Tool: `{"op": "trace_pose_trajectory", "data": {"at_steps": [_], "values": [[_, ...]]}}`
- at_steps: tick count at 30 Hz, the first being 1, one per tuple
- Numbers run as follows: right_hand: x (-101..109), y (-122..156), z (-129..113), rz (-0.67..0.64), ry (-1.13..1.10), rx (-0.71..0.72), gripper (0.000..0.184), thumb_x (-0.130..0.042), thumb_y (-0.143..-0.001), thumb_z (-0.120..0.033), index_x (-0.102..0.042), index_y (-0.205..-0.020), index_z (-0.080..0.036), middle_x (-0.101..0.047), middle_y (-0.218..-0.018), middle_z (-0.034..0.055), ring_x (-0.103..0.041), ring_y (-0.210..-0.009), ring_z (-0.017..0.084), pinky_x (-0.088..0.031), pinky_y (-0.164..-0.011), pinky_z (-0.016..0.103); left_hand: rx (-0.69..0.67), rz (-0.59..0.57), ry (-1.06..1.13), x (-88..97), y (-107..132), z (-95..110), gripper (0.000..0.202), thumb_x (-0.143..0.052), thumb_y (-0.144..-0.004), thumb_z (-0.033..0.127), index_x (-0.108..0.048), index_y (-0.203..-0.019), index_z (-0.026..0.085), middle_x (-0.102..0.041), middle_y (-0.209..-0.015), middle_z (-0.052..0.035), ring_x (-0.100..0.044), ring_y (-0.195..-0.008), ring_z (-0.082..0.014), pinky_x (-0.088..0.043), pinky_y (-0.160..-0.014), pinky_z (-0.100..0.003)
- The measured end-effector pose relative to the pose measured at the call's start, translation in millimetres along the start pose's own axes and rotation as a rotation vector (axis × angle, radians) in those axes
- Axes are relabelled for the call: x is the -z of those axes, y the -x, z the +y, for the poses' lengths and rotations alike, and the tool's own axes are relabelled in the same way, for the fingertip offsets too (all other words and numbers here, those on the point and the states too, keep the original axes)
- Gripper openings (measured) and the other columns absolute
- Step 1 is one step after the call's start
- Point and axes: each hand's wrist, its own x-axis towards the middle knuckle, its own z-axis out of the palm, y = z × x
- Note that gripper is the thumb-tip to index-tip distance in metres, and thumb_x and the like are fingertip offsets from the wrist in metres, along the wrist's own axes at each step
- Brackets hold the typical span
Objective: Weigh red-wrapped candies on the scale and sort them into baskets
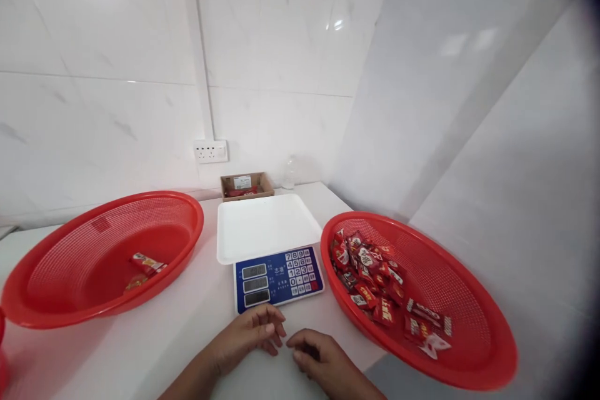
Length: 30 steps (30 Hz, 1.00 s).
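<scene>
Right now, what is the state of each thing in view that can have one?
left hand, open, resting on the table, empty
right hand, loosely closed, resting on the table, nothing seen in it
scale tray, empty
scale display, too small to read
left basket, nearly empty, a few packets
right basket, holds many packets
cardboard box, open on top

My forearms run off the near edge. The scale's display and the far cardboard box's label are too small to read. My right hand curls over, hiding its fingertips.
</scene>
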Motion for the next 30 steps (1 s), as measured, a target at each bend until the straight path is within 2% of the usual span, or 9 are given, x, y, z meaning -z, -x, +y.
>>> {"op": "trace_pose_trajectory", "data": {"at_steps": [4, 8, 13, 18, 20, 22, 25, 27, 30], "values": [[25.9, 26.5, -26.9, -0.028, -0.018, -0.091, 0.027, -0.054, -0.07, -0.013, -0.068, -0.091, -0.022, -0.067, -0.076, -0.0013, -0.06, -0.071, 0.013, -0.045, -0.065, 0.021, 0.024, -0.109, -0.015, 3.3, 4.2, 2.7, 0.04, -0.066, -0.073, 0.043, -0.059, -0.104, 0.017, -0.06, -0.097, -0.0091, -0.057, -0.086, -0.0196, -0.043, -0.075, -0.032], [55.6, 48.9, -55.4, -0.101, 0.054, -0.121, 0.04, -0.055, -0.07, -0.011, -0.066, -0.105, -0.028, -0.069, -0.092, 0.0018, -0.062, -0.077, 0.013, -0.047, -0.07, 0.022, 0.034, -0.093, 0.059, 8.3, 5.0, 3.5, 0.038, -0.065, -0.074, 0.042, -0.059, -0.105, 0.02, -0.059, -0.098, -0.0082, -0.056, -0.089, -0.0202, -0.043, -0.077, -0.033], [86.8, 62.4, -53.0, 0.054, 0.16, -0.184, 0.04, -0.061, -0.073, -0.022, -0.063, -0.112, -0.026, -0.069, -0.099, 0.0077, -0.064, -0.085, 0.016, -0.049, -0.076, 0.027, 0.024, -0.062, 0.1, 13.8, 3.8, 4.3, 0.038, -0.063, -0.075, 0.044, -0.059, -0.105, 0.021, -0.058, -0.1, -0.0087, -0.055, -0.09, -0.0215, -0.043, -0.078, -0.033], [115.9, 68.9, -54.7, -0.151, 0.142, -0.185, 0.047, -0.059, -0.079, -0.036, -0.053, -0.124, -0.025, -0.063, -0.113, 0.009, -0.057, -0.106, 0.02, -0.044, -0.09, 0.034, 0.016, -0.073, 0.112, 15.4, 3.3, 3.5, 0.038, -0.06, -0.078, 0.042, -0.057, -0.108, 0.019, -0.058, -0.101, -0.0103, -0.054, -0.091, -0.0216, -0.042, -0.079, -0.034], [131.3, 65.2, -59.5, -0.178, 0.082, -0.167, 0.048, -0.054, -0.082, -0.042, -0.049, -0.127, -0.025, -0.061, -0.116, 0.0089, -0.055, -0.109, 0.022, -0.045, -0.09, 0.035, 0.013, -0.081, 0.115, 15.0, 3.4, 3.8, 0.038, -0.06, -0.078, 0.04, -0.057, -0.108, 0.018, -0.058, -0.1, -0.0103, -0.054, -0.091, -0.0212, -0.042, -0.079, -0.034], [148.7, 55.4, -60.4, -0.064, 0.097, -0.226, 0.052, -0.048, -0.083, -0.049, -0.046, -0.129, -0.025, -0.055, -0.124, 0.0092, -0.052, -0.113, 0.025, -0.046, -0.089, 0.036, 0.013, -0.088, 0.113, 14.6, 3.7, 4.1, 0.038, -0.061, -0.078, 0.04, -0.057, -0.108, 0.018, -0.058, -0.1, -0.0101, -0.054, -0.091, -0.0211, -0.041, -0.079, -0.034], [175.3, 32.4, -48.5, 0.138, 0.396, -0.338, 0.064, -0.046, -0.081, -0.054, -0.038, -0.135, -0.022, -0.038, -0.141, 0.0086, -0.034, -0.128, 0.028, -0.034, -0.102, 0.038, 0.014, -0.095, 0.101, 15.0, 4.4, 3.5, 0.038, -0.061, -0.078, 0.04, -0.056, -0.108, 0.018, -0.057, -0.101, -0.0097, -0.054, -0.092, -0.021, -0.041, -0.08, -0.034], [190.1, 15.9, -33.6, 0.13, 0.649, -0.435, 0.077, -0.046, -0.078, -0.056, -0.024, -0.141, -0.017, -0.026, -0.147, 0.0093, -0.024, -0.133, 0.027, -0.027, -0.106, 0.037, 0.014, -0.098, 0.091, 16.0, 4.5, 2.6, 0.038, -0.061, -0.078, 0.04, -0.056, -0.109, 0.018, -0.057, -0.101, -0.0094, -0.054, -0.092, -0.0208, -0.041, -0.079, -0.033], [202.3, -3.9, -12.0, 0.089, 0.747, -0.518, 0.098, -0.061, -0.065, -0.054, -0.017, -0.143, -0.013, -0.02, -0.148, 0.0145, -0.021, -0.133, 0.034, -0.027, -0.105, 0.044, 0.01, -0.099, 0.071, 18.0, 3.2, 1.5, 0.038, -0.061, -0.078, 0.04, -0.056, -0.109, 0.018, -0.057, -0.101, -0.0094, -0.054, -0.092, -0.0205, -0.041, -0.079, -0.033]]}}
